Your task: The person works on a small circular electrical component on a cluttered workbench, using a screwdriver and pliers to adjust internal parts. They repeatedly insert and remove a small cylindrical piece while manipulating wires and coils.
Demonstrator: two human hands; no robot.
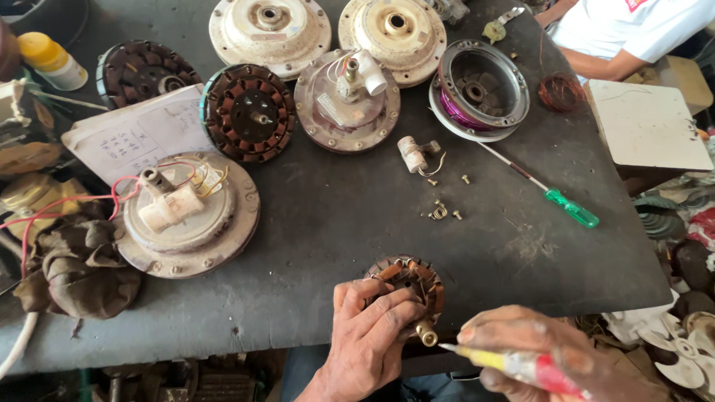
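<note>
While my left hand is gripping the round, copper-wound stator at the near edge of the dark workbench, its stubby brass shaft is pointing toward me and slightly right. My right hand is clenching a yellow-and-red-handled tool, long axis lying left-right, tip just beside the shaft.

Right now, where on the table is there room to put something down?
Bare dark table lies between the wired motor, the loose screws and the left hand. More lies below the green screwdriver. The back edge is crowded with motor housings.
</note>
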